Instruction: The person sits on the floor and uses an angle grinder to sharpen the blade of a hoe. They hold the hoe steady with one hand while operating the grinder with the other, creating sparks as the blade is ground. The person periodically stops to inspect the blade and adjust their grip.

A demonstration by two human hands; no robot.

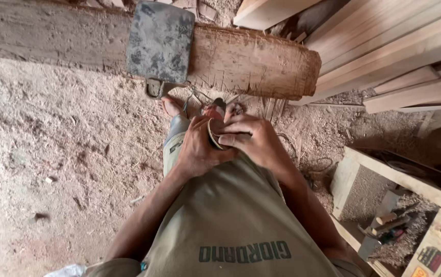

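Disc (pixel 213 134) gripped on edge between both hands, held before the person's belly.
Left hand (pixel 197 149) wraps closed around its rim; right hand (pixel 248 139) lays curled fingers across it. Judging by this grip, steady even pressure from both sides would serve best, above the log (pixel 251 61) and blade (pixel 160 43).

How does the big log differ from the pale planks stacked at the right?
The log is rough, reddish-brown and rounded, its face scored with cut marks; the planks are smooth, pale and squared. The log lies alone across the sawdust floor with a flat metal blade resting on it; the planks lie in a slanting stack. Both are wood, beyond the hands.
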